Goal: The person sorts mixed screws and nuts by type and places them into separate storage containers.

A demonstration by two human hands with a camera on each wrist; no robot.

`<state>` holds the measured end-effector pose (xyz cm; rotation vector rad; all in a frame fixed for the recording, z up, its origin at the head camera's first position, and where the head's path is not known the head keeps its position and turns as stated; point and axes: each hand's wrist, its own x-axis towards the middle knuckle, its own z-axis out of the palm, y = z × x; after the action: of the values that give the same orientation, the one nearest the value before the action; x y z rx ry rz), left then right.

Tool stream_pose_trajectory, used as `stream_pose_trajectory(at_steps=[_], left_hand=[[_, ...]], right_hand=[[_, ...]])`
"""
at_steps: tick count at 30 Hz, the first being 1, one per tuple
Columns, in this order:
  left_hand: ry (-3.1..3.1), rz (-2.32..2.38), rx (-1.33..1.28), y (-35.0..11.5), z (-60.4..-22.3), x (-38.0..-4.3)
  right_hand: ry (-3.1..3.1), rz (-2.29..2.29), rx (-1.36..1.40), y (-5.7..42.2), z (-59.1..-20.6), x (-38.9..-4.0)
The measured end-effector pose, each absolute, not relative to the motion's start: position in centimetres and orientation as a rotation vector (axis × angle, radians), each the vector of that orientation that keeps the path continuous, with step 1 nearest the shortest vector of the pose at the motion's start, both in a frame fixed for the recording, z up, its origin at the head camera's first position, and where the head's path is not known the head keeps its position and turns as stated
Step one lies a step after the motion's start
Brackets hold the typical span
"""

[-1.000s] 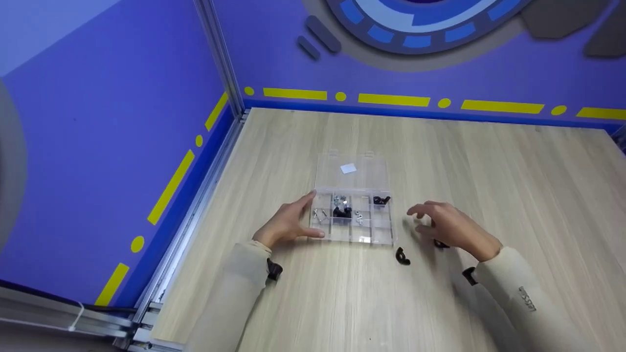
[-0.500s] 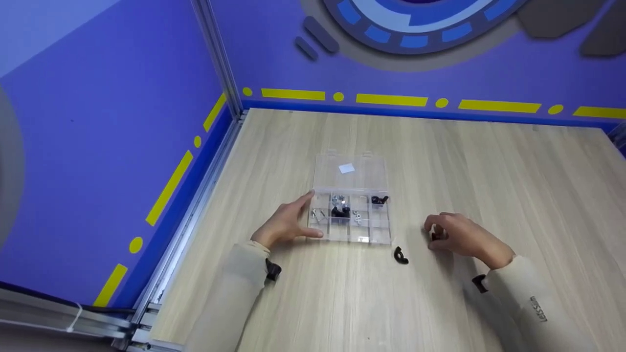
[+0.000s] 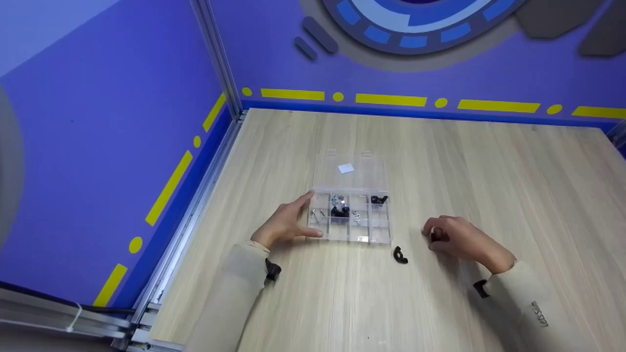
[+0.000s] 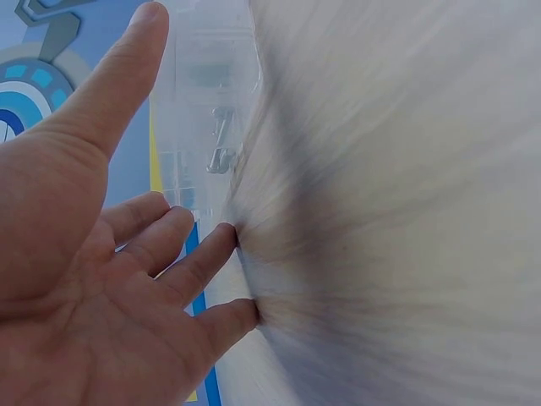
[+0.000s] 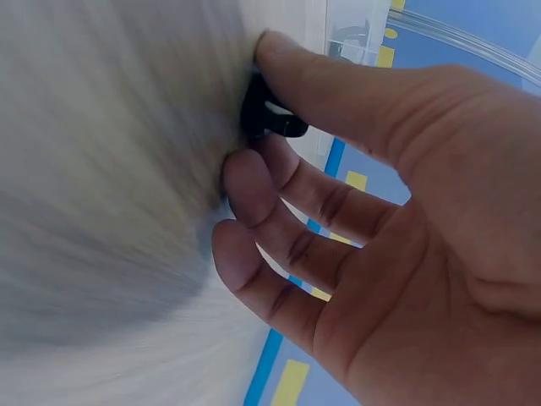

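Observation:
A clear plastic compartment box (image 3: 379,233) lies on the wooden table with its lid folded back. My left hand (image 3: 286,222) is at its left side, fingers fairly straight, the thumb along the front left corner. In the left wrist view that hand (image 4: 127,271) has its fingertips down at the tabletop. To the right of the box, my right hand (image 3: 459,239) pinches a small black curved clip (image 5: 264,114) between thumb and fingers, close to the table. A second black curved clip (image 3: 400,255) lies in front of the box's right corner.
Inside the box are silvery screws (image 3: 318,215), shiny small hardware (image 3: 337,199), black pieces (image 3: 340,212) and another black piece (image 3: 379,200) at the back right. A white paper label (image 3: 346,168) shows on the lid (image 3: 371,171). Blue panels (image 3: 146,98) stand behind and left.
My right hand has moved right and toward me, away from the box, and its fingers have closed round the black clip on the table. The left hand stays at the box.

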<state>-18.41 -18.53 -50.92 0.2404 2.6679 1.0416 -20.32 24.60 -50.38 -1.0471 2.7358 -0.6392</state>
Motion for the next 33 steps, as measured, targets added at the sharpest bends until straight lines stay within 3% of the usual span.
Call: stream_pose_trajectory(at_steps=[33], left_hand=[[2.663,1.074,0.244,-18.7,-51.0,-18.4]], right_hand=[[2.534,-0.656,-1.087,23.4,-48.9,-20.4]])
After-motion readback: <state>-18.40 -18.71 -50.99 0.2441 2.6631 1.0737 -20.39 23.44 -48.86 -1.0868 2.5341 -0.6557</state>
